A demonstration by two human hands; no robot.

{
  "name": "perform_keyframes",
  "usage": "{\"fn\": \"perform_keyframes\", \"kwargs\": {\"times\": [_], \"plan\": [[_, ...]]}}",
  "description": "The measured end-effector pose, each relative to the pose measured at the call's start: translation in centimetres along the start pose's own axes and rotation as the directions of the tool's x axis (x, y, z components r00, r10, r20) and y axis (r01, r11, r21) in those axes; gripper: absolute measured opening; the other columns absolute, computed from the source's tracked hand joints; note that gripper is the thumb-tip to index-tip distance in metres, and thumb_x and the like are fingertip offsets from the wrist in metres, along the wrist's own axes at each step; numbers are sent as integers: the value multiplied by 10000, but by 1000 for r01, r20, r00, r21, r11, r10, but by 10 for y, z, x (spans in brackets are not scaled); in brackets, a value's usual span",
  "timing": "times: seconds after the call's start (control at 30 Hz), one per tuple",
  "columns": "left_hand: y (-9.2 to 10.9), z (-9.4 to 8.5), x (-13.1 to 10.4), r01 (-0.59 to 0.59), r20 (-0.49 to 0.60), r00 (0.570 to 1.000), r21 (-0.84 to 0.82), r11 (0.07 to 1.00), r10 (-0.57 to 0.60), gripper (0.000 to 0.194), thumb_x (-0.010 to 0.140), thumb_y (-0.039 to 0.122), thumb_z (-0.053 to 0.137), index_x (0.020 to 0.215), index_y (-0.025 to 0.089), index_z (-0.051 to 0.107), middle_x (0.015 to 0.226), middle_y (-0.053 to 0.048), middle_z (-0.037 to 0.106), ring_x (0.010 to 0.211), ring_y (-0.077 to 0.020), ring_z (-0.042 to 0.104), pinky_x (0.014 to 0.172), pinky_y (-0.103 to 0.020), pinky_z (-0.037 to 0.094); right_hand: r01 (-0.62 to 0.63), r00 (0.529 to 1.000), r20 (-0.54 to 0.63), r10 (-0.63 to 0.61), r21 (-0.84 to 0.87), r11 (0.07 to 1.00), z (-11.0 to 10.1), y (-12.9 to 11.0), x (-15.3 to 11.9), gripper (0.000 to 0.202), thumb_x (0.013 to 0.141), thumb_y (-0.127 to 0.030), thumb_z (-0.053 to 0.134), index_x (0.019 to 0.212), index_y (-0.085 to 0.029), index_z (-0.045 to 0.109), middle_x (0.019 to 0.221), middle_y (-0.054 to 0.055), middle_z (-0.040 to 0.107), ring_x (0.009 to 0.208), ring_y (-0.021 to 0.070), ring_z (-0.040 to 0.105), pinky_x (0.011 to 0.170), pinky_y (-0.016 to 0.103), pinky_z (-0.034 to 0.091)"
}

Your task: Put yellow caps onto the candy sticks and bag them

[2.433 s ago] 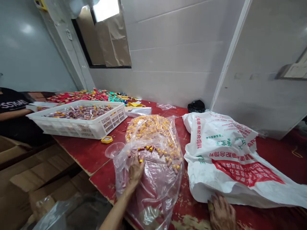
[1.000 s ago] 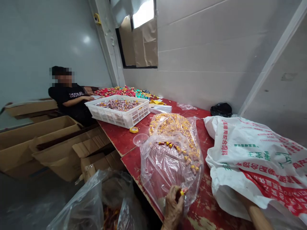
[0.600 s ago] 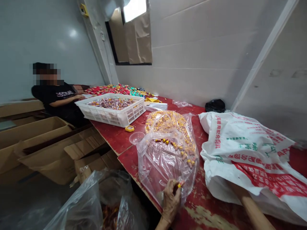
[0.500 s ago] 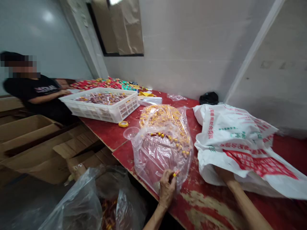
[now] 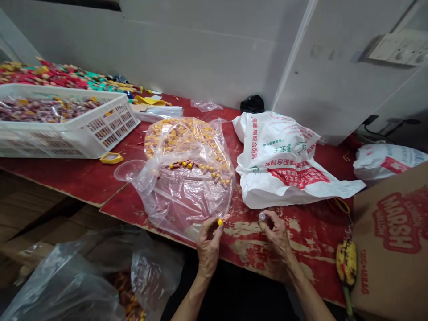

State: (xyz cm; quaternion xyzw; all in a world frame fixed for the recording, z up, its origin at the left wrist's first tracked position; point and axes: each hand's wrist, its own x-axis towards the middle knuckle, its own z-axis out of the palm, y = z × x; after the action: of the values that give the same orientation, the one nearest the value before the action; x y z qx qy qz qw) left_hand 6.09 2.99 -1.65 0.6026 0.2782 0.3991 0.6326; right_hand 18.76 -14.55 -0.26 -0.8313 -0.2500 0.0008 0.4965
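Observation:
In a pinch, my left hand (image 5: 208,240) holds a small pink stick with a yellow end (image 5: 220,221) over the table's front edge. A small clear plastic cap (image 5: 262,216) sits between the fingertips of my right hand (image 5: 276,232), which is apart from the left. Just beyond my left hand lies a clear plastic bag (image 5: 187,200), its far part full of similar yellow-ended pieces (image 5: 187,133). Several of these pieces lie in a row nearer its mouth. A white woven sack (image 5: 281,156) with red and green print lies beyond my right hand.
A white plastic crate (image 5: 113,120) of wrapped pieces stands at left, near a clear round lid (image 5: 129,170) and a yellow-rimmed object (image 5: 111,158). At right are a cardboard box (image 5: 394,240) and a banana (image 5: 346,263). An open plastic bag (image 5: 83,285) sits below the table edge.
My right hand has come out from under the white sack and now holds a small clear cap. My left hand keeps its piece. The view has turned right and down.

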Motion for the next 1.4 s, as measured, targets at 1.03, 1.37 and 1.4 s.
{"fn": "perform_keyframes", "kwargs": {"times": [1.03,1.37,1.4], "plan": [[15,1,-42,436,332,872,-194,879,-359,178,677,245,746,842,186,713,827,-17,661,815,-170,613,766,-250,480,-462,882,388,269,595,658,19,-28,-48,319,729,-369,735,982,-215,615,976,45,658,841,182,635,746,302,533],[13,-4,-37,351,402,863,-45,935,-305,172,725,297,707,847,178,728,824,-39,637,798,-181,588,749,-266,468,-272,901,371,223,85,959,12,-16,-47,432,800,-557,529,615,-168,562,511,-38,419,486,105,373,464,226,282],[12,-4,-36,344,409,862,-42,938,-298,161,728,292,706,844,182,729,822,-35,632,798,-177,584,752,-262,463,-262,902,368,225,53,964,11,-16,-47,455,810,-561,504,583,-169,551,487,-41,391,472,103,353,458,229,260]]}}
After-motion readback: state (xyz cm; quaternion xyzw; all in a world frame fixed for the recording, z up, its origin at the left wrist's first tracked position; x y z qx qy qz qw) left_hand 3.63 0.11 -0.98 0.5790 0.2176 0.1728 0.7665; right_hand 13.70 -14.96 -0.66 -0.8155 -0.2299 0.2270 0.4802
